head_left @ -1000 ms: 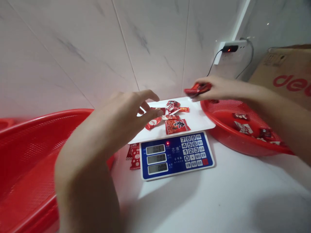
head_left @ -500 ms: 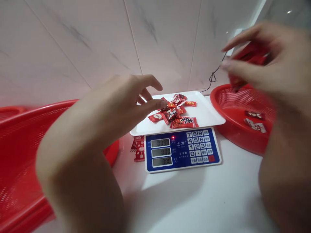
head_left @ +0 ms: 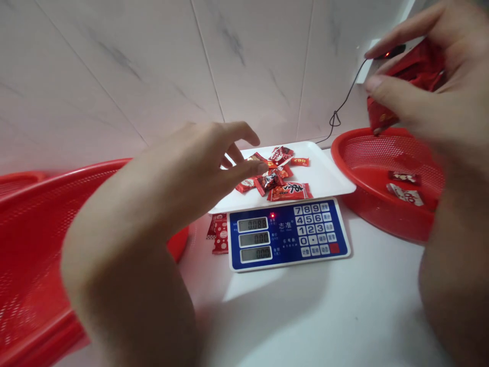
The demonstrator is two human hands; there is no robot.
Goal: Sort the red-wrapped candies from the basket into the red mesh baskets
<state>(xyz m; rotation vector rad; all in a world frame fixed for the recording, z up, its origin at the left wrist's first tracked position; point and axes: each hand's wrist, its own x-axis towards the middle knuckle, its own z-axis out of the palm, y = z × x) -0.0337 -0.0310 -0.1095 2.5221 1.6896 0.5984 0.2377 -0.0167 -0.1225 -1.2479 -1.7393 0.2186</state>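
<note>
My right hand [head_left: 428,81] is high at the upper right, over the right basket, with its fingers closed around red wrapped candies [head_left: 382,114]. My left hand [head_left: 206,158] hangs over the left part of the white tray [head_left: 324,176], fingers spread and empty. Its fingertips are just above a loose pile of red candy packets [head_left: 273,176]. That tray sits on a blue-faced digital scale [head_left: 288,234], whose top display reads about 0.088.
A red mesh basket [head_left: 367,163] at the right holds a few wrapped packets [head_left: 405,194]. A larger red basket [head_left: 34,244] fills the left side. Red-and-white packets [head_left: 218,234] stand behind the scale's left side. A black cable [head_left: 336,120] runs along the tiled wall.
My right hand has risen and moved right, carrying the candies. A dark packet now lies on the tray, and the top scale reading is higher than one second ago.
</note>
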